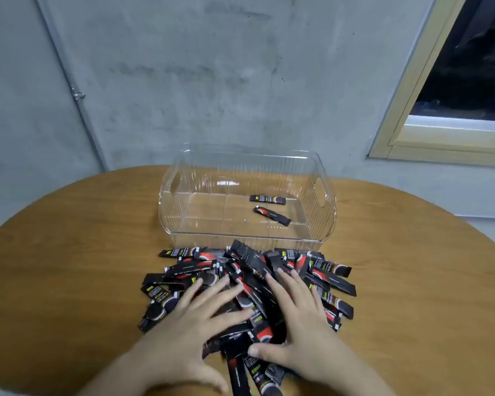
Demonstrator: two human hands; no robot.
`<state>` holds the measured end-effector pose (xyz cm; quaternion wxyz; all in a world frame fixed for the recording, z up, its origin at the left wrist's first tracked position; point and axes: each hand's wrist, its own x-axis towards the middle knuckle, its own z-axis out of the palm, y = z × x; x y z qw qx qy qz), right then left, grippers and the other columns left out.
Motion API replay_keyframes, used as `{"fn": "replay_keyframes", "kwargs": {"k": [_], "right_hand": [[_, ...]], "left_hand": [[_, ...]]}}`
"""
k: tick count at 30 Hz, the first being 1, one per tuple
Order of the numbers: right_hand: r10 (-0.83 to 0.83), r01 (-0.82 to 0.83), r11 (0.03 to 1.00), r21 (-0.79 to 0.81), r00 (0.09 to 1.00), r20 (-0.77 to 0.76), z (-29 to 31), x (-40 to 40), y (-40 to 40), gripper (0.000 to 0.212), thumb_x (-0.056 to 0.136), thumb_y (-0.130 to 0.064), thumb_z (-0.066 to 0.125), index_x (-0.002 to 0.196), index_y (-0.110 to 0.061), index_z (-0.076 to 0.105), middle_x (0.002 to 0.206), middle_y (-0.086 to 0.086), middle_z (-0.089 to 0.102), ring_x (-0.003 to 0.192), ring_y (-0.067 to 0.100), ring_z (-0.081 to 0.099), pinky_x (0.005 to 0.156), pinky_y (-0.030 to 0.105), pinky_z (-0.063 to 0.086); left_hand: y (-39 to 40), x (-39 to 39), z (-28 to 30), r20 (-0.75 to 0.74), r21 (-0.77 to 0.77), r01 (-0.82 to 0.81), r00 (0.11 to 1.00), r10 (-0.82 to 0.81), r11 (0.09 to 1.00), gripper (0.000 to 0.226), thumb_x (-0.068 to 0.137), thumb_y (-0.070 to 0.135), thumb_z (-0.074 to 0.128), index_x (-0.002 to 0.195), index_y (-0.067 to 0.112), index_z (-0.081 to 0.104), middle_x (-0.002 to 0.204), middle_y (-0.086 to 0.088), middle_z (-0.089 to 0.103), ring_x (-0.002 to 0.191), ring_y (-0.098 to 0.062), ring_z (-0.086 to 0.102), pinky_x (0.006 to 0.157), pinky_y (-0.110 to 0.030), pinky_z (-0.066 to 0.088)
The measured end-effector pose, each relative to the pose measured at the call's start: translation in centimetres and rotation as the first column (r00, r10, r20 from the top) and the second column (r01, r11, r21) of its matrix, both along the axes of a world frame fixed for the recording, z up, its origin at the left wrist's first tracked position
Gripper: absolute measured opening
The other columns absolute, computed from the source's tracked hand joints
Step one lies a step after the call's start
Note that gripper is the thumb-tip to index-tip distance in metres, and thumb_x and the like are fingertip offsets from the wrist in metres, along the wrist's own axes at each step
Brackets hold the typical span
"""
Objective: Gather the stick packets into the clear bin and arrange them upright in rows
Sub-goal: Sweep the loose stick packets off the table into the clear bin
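Note:
A heap of black and red stick packets [257, 270] lies on the round wooden table [69, 252], just in front of the clear bin [325, 218]. Two packets lie flat on the bin's floor, one [267, 199] near the back and one [272, 215] slanted in front of it. My left hand [189, 327] rests flat on the left part of the heap with its fingers spread and straight. On the right part my right hand [300, 324] lies flat too, its thumb pointing left over the near packets. Neither hand grips a packet.
A grey concrete wall stands right behind the table. A window [455, 90] with a light wooden frame is at the upper right. A thin metal pipe [77, 95] runs down the wall at the left. Bare table top shows on both sides of the heap.

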<state>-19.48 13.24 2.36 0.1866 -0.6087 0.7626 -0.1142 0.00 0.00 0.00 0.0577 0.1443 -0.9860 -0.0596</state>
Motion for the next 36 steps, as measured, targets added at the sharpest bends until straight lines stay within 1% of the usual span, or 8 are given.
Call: {"fn": "replay_keyframes", "kwargs": {"k": [2,5,10,14,21,24,28,36], "right_hand": [[0.021,-0.020,1.000,-0.021,1.000,0.004,-0.1,-0.1,-0.2,0.111,0.055,-0.091,0.028,0.146,-0.041,-0.011,0.147,-0.027,-0.017,0.137,0.000,-0.030,0.112,0.033,-0.017],[0.033,-0.030,0.997,-0.071,0.998,0.045,-0.4,-1.2,0.5,0.102,0.057,-0.092,0.031,0.141,-0.050,-0.008,0.148,-0.031,-0.020,0.135,-0.005,-0.031,0.114,0.035,-0.017],[0.079,-0.078,0.996,-0.034,0.997,0.024,-0.8,-2.2,2.7,0.108,0.059,-0.085,0.054,0.138,-0.052,-0.012,0.147,-0.030,-0.024,0.133,-0.004,-0.036,0.111,0.034,-0.023],[0.070,-0.072,0.997,-0.021,0.994,-0.079,-1.4,-1.0,1.7,0.116,0.063,-0.084,0.052,0.139,-0.043,-0.025,0.147,-0.022,-0.033,0.131,0.001,-0.041,0.112,0.036,-0.023],[0.017,-0.020,0.999,-0.032,0.996,-0.084,-1.7,-0.2,-1.3,0.112,0.068,-0.061,0.050,0.146,-0.028,-0.022,0.151,-0.017,-0.027,0.135,0.005,-0.036,0.116,0.041,-0.015],[0.027,-0.028,0.999,-0.016,0.998,-0.065,-1.5,-0.4,-2.2,0.115,0.057,-0.066,0.039,0.146,-0.027,-0.023,0.151,-0.018,-0.027,0.136,0.005,-0.034,0.117,0.043,-0.014],[0.042,-0.043,0.999,-0.021,0.998,-0.041,-1.1,-0.8,-3.3,0.121,0.062,-0.064,0.056,0.147,-0.026,-0.023,0.152,-0.019,-0.026,0.137,0.004,-0.032,0.114,0.039,-0.018],[0.070,-0.074,0.996,-0.040,0.994,-0.086,-0.5,-2.1,-4.9,0.107,0.072,-0.063,0.059,0.151,-0.025,-0.002,0.147,-0.012,0.012,0.142,0.007,0.000,0.116,0.037,-0.015]], "left_hand": [[0.4,-0.4,-0.9,0.035,0.011,0.109,0.993,-0.109,0.994,0.084,0.070,0.087,0.044,0.143,0.048,0.027,0.159,0.014,0.001,0.147,-0.013,-0.008,0.112,-0.040,-0.011],[0.8,-1.2,-1.5,-0.034,0.068,0.125,0.992,-0.123,0.990,0.076,0.070,0.083,0.051,0.135,0.046,0.037,0.159,0.015,0.001,0.147,-0.014,-0.007,0.113,-0.041,-0.010],[0.4,-2.3,-1.7,-0.035,-0.040,0.077,0.996,-0.079,0.996,0.088,0.073,0.082,0.046,0.146,0.040,0.024,0.160,0.007,0.008,0.147,-0.018,0.001,0.113,-0.045,-0.003],[0.5,-3.0,-1.4,-0.045,-0.074,-0.008,0.999,0.005,0.997,0.092,0.072,0.081,0.045,0.148,0.034,0.024,0.159,0.001,0.015,0.147,-0.021,0.007,0.111,-0.048,0.006],[-1.0,-1.4,-0.8,0.000,-0.026,-0.162,0.987,0.162,0.986,0.110,0.061,0.088,0.044,0.151,0.034,0.014,0.160,0.000,0.009,0.147,-0.025,0.003,0.111,-0.048,0.003],[-3.0,0.3,-0.8,0.028,0.063,-0.278,0.961,0.277,0.958,0.116,0.055,0.089,0.049,0.147,0.048,-0.009,0.158,0.009,-0.017,0.144,-0.018,-0.023,0.112,-0.047,-0.014],[-4.1,0.2,-1.2,0.049,0.144,-0.311,0.950,0.307,0.940,0.111,0.059,0.085,0.050,0.139,0.053,-0.020,0.146,0.022,-0.038,0.134,-0.007,-0.041,0.111,-0.040,-0.025],[-4.9,-0.2,-1.4,0.005,0.201,-0.325,0.944,0.331,0.924,0.087,0.075,0.063,0.047,0.134,0.055,-0.017,0.139,0.037,-0.008,0.132,0.009,-0.012,0.108,-0.023,-0.007]]}}
